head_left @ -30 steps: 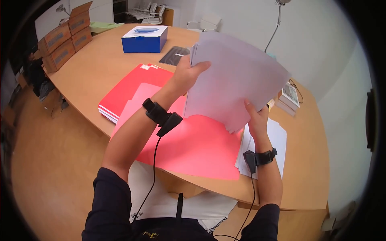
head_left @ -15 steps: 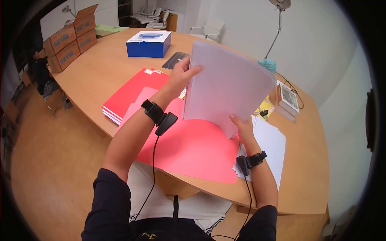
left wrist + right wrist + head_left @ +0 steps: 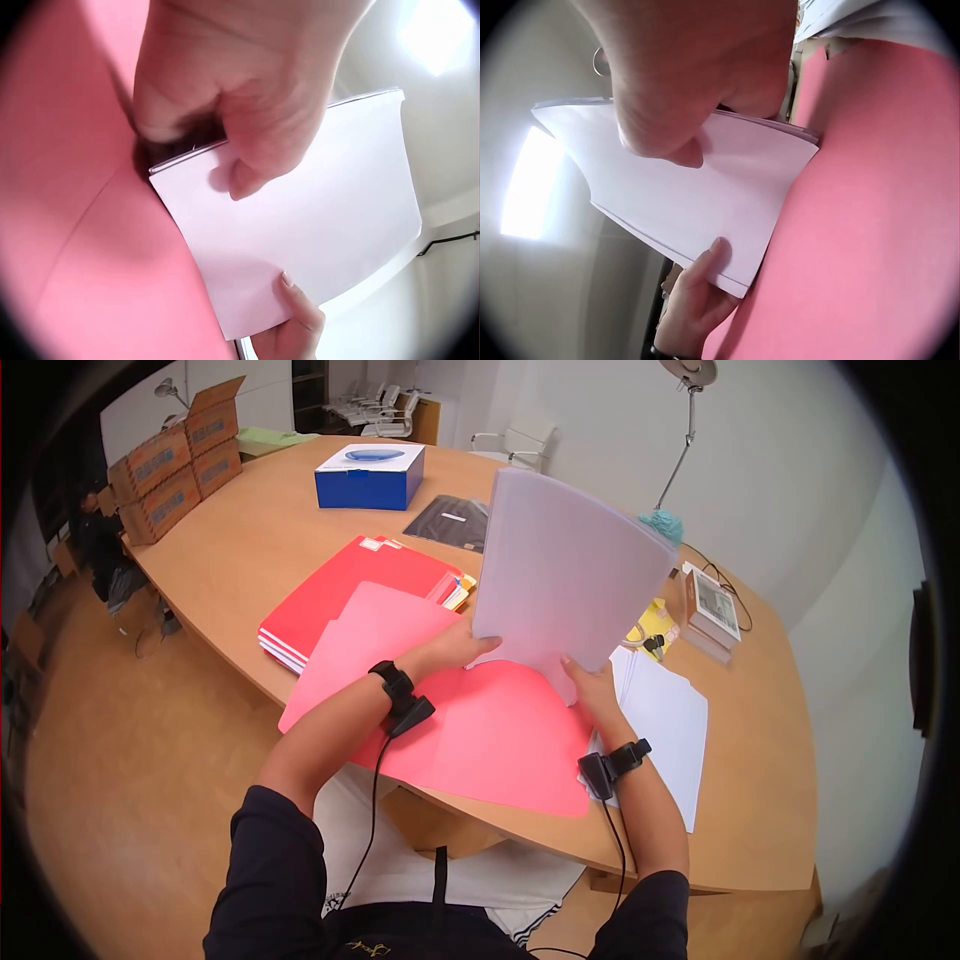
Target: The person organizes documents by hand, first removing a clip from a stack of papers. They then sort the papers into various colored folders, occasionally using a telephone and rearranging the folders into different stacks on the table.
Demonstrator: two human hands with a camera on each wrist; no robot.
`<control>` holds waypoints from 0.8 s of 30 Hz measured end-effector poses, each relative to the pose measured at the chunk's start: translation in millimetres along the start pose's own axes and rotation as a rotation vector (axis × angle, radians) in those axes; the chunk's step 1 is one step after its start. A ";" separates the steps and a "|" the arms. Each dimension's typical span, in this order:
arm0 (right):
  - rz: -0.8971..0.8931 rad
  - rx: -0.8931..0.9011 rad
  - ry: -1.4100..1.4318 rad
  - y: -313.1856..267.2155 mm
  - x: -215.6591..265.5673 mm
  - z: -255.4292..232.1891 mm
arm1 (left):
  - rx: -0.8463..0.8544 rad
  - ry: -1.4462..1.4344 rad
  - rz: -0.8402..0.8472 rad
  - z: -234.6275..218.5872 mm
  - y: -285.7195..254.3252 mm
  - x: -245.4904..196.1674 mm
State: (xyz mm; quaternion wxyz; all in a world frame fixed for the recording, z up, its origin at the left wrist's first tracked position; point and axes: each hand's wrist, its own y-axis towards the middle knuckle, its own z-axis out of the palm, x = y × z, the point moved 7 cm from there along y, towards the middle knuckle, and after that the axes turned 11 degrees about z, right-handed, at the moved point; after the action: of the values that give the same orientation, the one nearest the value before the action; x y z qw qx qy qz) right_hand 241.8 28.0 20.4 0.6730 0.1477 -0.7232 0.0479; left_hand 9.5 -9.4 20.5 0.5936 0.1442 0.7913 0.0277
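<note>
A stack of white paper sheets (image 3: pixel 572 560) stands upright, slightly curved, over an opened pink folder (image 3: pixel 490 745) on the table. My left hand (image 3: pixel 452 648) grips the stack's lower left edge, thumb on the near face and fingers behind. On the lower right edge, my right hand (image 3: pixel 592 688) holds it the same way. In the left wrist view the sheets' bottom edge (image 3: pixel 187 247) is right at the pink surface (image 3: pixel 112 247). The right wrist view shows both thumbs pressed on the paper (image 3: pixel 705 195), the other fingers mostly hidden behind it.
More white sheets (image 3: pixel 665 730) lie at the right of the folder. Red folders (image 3: pixel 350 595) are piled at the left. Farther off are a blue box (image 3: pixel 370 482), a dark flat packet (image 3: pixel 445 523), a yellow item (image 3: pixel 655 622), books (image 3: pixel 712 605) and cardboard boxes (image 3: pixel 165 470).
My left hand has slid from the stack's upper left edge down to its lower left edge. The stack has come down and left toward the folder, my right hand moving slightly left with it.
</note>
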 end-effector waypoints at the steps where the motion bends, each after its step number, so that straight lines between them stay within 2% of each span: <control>1: -0.003 -0.003 0.002 1.1 -0.5 -1.0 | 0.002 0.003 0.003 -0.2 0.5 0.7; 4: 0.027 0.021 -0.008 2.4 -3.7 -0.6 | 0.013 0.032 0.086 -0.1 1.6 1.8; 6: 0.089 -0.031 -0.106 -0.4 -3.9 -1.8 | 0.086 0.090 -0.037 1.6 1.3 11.4; 10: 0.049 -0.052 -0.168 -5.4 15.4 0.2 | 0.038 0.090 0.016 -3.1 -2.0 -10.5; 12: 0.087 -0.007 -0.241 -5.1 18.1 -3.0 | 0.047 0.132 -0.028 -5.8 -8.2 -23.7; 13: 0.089 -0.008 -0.239 -2.8 19.4 -7.9 | 0.049 0.132 -0.030 -8.4 -5.2 -14.9; 15: 0.148 0.155 -0.112 0.9 18.7 -7.7 | 0.193 0.212 0.184 -4.8 3.7 -5.6; 16: 0.148 0.151 -0.110 -4.0 28.9 -6.9 | 0.197 0.213 0.185 -5.7 -0.3 -22.7; 18: 0.236 0.179 -0.034 -16.1 47.5 -6.4 | 0.367 0.225 -0.087 -2.5 -17.4 -43.0; 19: 0.226 0.176 -0.033 -20.2 54.9 -7.5 | 0.366 0.232 -0.079 -4.0 -22.8 -61.6; 21: 0.394 0.167 0.079 -33.2 50.9 -11.7 | 0.363 0.127 -0.147 -6.0 -32.1 -83.4; 22: 0.430 0.182 0.151 -39.6 51.0 -13.3 | 0.360 0.136 -0.137 -9.7 -27.4 -81.6; 24: 0.421 0.214 0.249 -50.9 47.9 -20.9 | 0.386 0.005 -0.253 -15.9 -19.8 -65.2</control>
State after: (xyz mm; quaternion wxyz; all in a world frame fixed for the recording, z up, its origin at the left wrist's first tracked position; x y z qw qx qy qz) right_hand 273.5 -22.0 63.1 0.7125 0.0570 -0.6405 0.2809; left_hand 7.1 -43.3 81.7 0.5518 0.1545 0.7952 -0.1985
